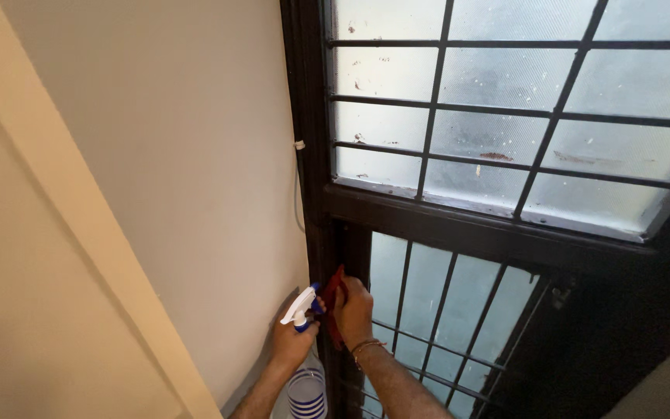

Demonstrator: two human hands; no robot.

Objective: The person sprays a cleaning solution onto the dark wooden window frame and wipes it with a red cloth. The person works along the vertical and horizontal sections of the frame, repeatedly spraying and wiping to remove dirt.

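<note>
left hand (292, 341) closed in a grip on the spray bottle (304, 380) beside the wall; right hand (353, 310) clamps a red cloth (333, 299) against the dark window frame (327, 225); advise firm, even pressure along the frame edge

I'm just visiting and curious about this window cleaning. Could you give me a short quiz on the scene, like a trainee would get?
1. True or false: the left hand holds a spray bottle.
2. What colour is the cloth in the right hand?
3. Where is the cloth pressed? A) the cream wall B) the dark window frame C) the upper frosted glass

Key: 1 true. 2 red. 3 B.
</note>
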